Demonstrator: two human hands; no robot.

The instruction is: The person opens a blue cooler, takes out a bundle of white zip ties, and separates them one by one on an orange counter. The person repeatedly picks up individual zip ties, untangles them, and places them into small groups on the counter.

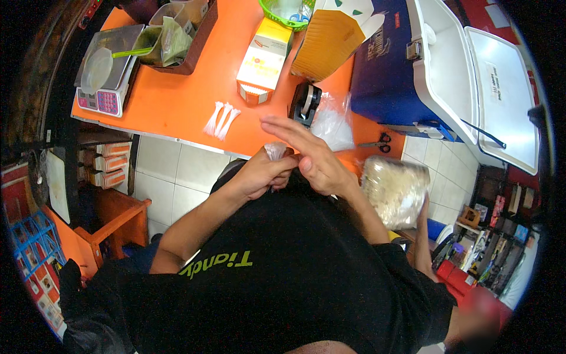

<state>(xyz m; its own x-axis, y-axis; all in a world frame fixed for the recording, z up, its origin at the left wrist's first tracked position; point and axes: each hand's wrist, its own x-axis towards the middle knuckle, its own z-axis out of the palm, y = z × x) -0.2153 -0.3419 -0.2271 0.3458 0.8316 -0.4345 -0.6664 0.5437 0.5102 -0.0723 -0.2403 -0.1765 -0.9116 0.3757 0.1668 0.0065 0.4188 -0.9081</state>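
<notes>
My left hand is closed around a bundle of thin white sticks, perhaps cotton swabs, whose ends stick up from the fist. Beside it, my right hand has its fingers stretched out flat, the thumb by the left hand's fingers; nothing is seen in it. On the orange table ahead lie several small white bundles of the same kind. Right of them are a black tape dispenser, a clear plastic bag with white contents and black-handled scissors.
At the left stand a digital scale and a brown basket with containers. A white and yellow box, a cardboard box, a green basket and an open blue cooler stand behind. Another person's arm holds a wrapped package.
</notes>
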